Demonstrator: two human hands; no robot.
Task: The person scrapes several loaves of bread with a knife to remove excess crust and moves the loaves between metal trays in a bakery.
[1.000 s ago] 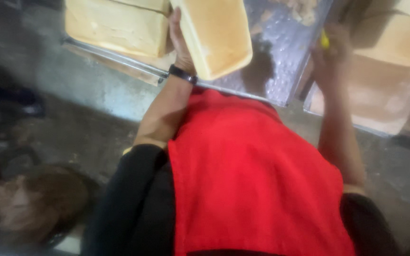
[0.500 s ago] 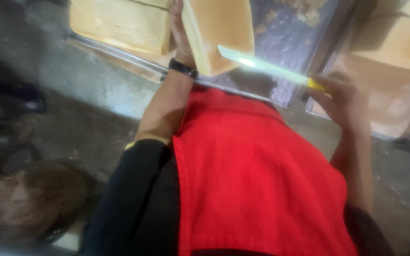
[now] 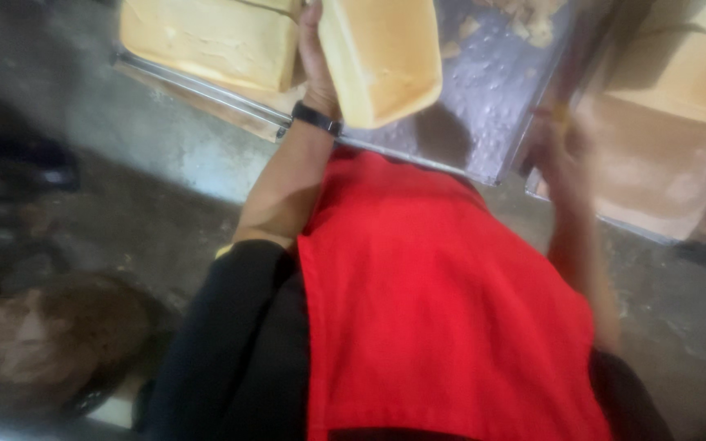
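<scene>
Loaf [image 3: 382,57], pale yellow and block-shaped, stands tipped over the metal tray [image 3: 484,122] on the worktop, just beside a larger slab [image 3: 206,41]. We find the left hand [image 3: 314,57] grasping the loaf along its side, wrist strap visible. The right hand [image 3: 561,151] is blurred near the tray's edge; a yellow handle seems to show, but we cannot tell its grip. We judge a firm, flat-palmed hold advisable, fingers clear of any blade path.

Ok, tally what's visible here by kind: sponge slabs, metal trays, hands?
Yellow sponge slabs: 3 (held slab, left slab, right slab)
Metal trays: 2 (centre tray, right tray)
Hands: 2 (left hand, right hand)
Total: 7
</scene>
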